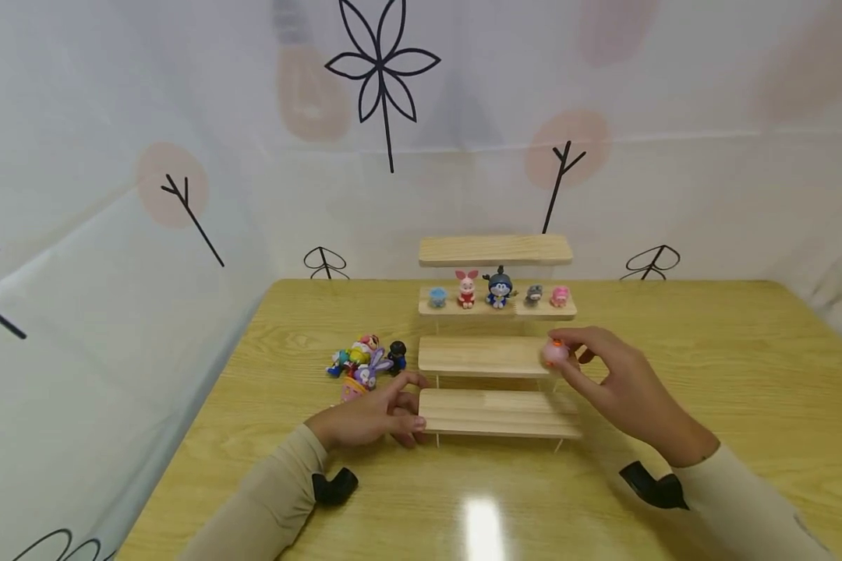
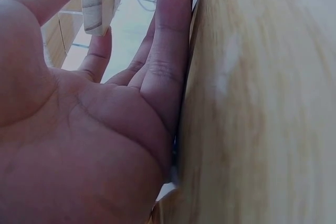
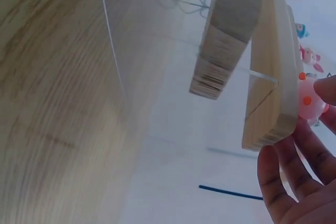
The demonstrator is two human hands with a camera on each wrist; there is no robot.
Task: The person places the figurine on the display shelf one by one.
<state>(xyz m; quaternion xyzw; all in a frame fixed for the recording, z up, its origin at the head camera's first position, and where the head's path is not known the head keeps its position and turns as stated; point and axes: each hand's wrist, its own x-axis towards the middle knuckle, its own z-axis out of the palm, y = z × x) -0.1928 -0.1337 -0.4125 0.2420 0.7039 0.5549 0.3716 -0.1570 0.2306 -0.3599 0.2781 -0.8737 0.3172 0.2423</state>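
A tiered display stand with pale wooden shelves (image 1: 498,413) on clear supports stands in the middle of the table. With thumb and fingers, my right hand (image 1: 613,382) pinches a small round pink toy figure (image 1: 555,352) with orange spots at the right end of the second-lowest shelf (image 1: 480,356). In the right wrist view the pink figure (image 3: 311,98) is right at the board's top, fingertips beside the board's end (image 3: 273,124). My left hand (image 1: 372,413) grips the lowest shelf's left end, thumb at the front corner; in the left wrist view the shelf end (image 2: 97,3) sits between thumb and fingers.
Higher up, a shelf (image 1: 473,308) bears several small figures, among them a pink-eared pig (image 1: 466,290) and a dark-blue figure (image 1: 500,288). The top shelf (image 1: 494,249) is bare. A pile of colourful figures (image 1: 358,358) lies left of the stand, by the left hand.
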